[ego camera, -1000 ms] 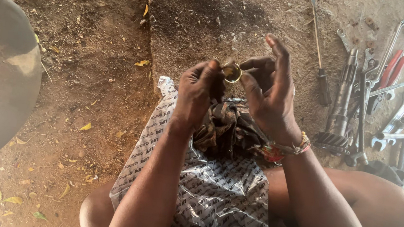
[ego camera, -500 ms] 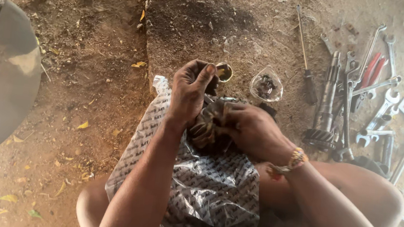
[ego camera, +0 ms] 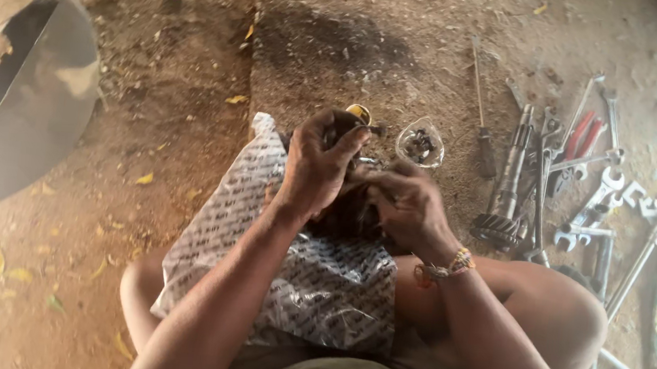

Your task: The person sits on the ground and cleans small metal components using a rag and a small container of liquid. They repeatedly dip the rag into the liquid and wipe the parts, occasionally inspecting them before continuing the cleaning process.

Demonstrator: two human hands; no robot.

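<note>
My left hand (ego camera: 321, 159) pinches a small brass ring (ego camera: 359, 114) between thumb and fingertips, held up over a dark metal part lying on a printed plastic bag (ego camera: 309, 288) spread across my lap. My right hand (ego camera: 408, 205), with a beaded bracelet at the wrist, rests curled on that dark part (ego camera: 349, 219); most of the part is hidden by both hands. Whether the right fingers grip it or only press on it is unclear.
A small clear cup of little parts (ego camera: 420, 144) stands on the dirt just beyond my hands. Wrenches, red-handled pliers (ego camera: 575, 145), a screwdriver (ego camera: 482, 135) and a gear shaft (ego camera: 504, 195) lie at the right. A large metal bowl (ego camera: 26, 120) sits at the left.
My right hand dropped from the raised brass ring down onto the dark part in my lap. My left hand keeps the ring. The view shifted, revealing the clear cup.
</note>
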